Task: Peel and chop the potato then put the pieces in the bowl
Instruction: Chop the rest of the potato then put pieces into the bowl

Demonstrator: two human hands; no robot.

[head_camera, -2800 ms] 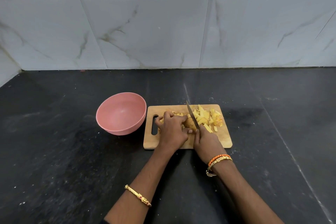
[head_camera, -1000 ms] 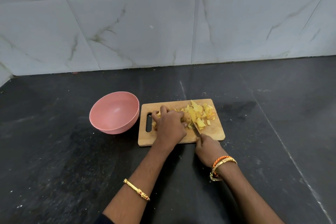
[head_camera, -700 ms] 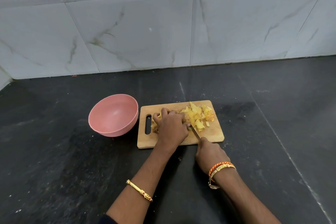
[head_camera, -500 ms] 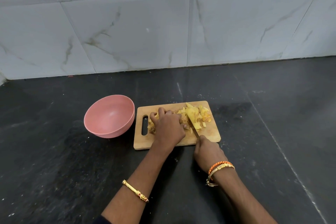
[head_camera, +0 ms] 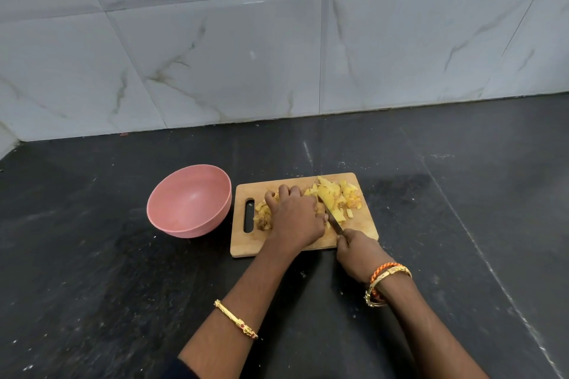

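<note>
Wooden rectangular board [head_camera: 308, 243], yellow potato chunks [head_camera: 334, 198], round pink bowl [head_camera: 187, 200]

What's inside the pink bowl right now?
Nothing visible: the pink bowl shows a bare interior. All potato pieces lie on the cutting board. The near inner wall is hidden behind its rim.

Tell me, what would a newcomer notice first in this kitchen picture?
Two hands work on the wooden cutting board at the centre: the left hand steadies potato, and the right hand holds a knife among yellow potato pieces. Left of the board sits the empty pink round bowl.
</note>
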